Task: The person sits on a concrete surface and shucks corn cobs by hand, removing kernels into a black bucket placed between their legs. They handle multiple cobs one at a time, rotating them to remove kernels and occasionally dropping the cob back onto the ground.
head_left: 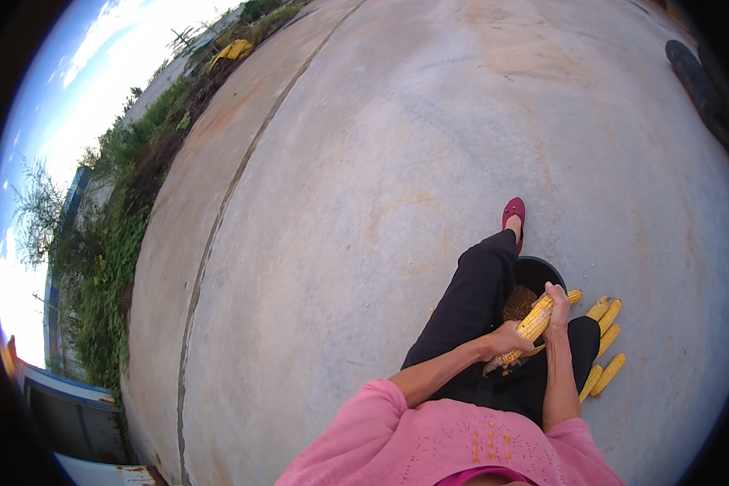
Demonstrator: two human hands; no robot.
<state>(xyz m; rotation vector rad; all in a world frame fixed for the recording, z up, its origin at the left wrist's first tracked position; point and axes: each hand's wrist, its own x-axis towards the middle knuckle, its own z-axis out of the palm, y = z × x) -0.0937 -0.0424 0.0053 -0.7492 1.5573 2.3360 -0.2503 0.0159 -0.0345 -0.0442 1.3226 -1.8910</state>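
Observation:
My left hand (505, 341) is wrapped around the lower part of a yellow corn cob (534, 321) held slantwise above my lap. My right hand (557, 308) grips at the cob's upper end. A yellow cob tip (574, 297) sticks out past the right fingers; whether it belongs to a second cob is hidden by the hand. Beneath the hands, between my legs, stands a dark bucket (537, 267) with a brownish loose mass (520, 301) inside, perhaps kernels. Part of another yellow piece (533, 352) shows under the left hand.
Several corn cobs (607, 336) lie on the concrete ground (364, 212) beside my right leg. My red shoe (513, 212) is just beyond the bucket. A long dark object (695, 85) lies at the far right. Green plants (109, 291) line the left edge.

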